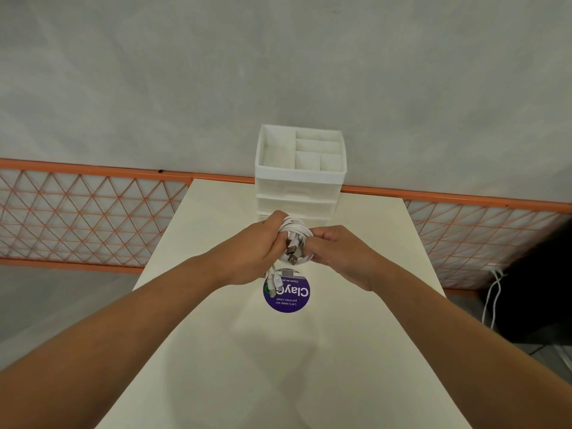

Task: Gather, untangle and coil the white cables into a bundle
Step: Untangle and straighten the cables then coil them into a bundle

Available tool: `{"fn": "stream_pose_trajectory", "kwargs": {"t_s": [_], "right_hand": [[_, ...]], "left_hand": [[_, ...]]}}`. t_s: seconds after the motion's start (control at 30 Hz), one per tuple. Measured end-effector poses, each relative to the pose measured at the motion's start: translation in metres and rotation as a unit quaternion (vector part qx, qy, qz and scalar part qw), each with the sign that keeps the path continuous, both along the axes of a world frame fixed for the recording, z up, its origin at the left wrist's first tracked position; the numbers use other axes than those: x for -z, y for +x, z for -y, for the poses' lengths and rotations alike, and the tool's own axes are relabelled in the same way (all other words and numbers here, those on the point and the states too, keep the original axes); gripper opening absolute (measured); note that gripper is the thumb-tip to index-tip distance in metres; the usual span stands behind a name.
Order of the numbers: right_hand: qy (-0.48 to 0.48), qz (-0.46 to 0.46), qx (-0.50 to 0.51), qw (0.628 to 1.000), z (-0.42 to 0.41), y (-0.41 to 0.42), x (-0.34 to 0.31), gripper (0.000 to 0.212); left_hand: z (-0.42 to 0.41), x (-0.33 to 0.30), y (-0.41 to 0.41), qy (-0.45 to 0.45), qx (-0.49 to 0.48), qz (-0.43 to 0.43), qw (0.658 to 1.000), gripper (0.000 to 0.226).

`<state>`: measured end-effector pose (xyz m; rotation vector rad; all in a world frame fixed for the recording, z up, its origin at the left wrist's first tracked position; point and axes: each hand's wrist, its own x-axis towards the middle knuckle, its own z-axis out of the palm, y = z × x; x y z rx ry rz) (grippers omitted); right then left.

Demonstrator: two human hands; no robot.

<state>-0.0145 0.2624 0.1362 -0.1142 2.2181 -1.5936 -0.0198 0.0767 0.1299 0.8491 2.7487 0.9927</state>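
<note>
Left hand (253,252) and right hand (337,252) both grip the coiled white cables (295,235) above the counter (216,335). Plug ends dangle, perhaps touching a purple sticker (288,294).

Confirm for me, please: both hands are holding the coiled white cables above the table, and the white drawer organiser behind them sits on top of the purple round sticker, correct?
Not quite. In the head view the white drawer organiser stands at the table's far edge, apart from the purple round sticker, which lies nearer, below the hands. The left hand and right hand do hold the coiled white cables above the table.
</note>
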Motion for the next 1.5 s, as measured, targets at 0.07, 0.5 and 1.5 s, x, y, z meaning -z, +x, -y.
{"fn": "stream_pose_trajectory", "kwargs": {"t_s": [0.07,0.5,1.5], "right_hand": [[0.060,-0.021,-0.009,0.998,0.000,0.000,-0.003,0.021],[0.052,-0.110,0.009,0.993,0.007,0.002,0.003,0.023],[0.100,-0.186,-0.017,0.977,-0.003,-0.008,0.003,0.021]], "left_hand": [[-0.001,0.002,0.000,0.004,-0.003,0.002,1.000,0.013],[0.000,0.009,-0.006,0.002,-0.039,-0.003,0.999,0.018],[-0.012,0.005,0.003,0.000,-0.023,-0.035,0.999,0.026]]}}
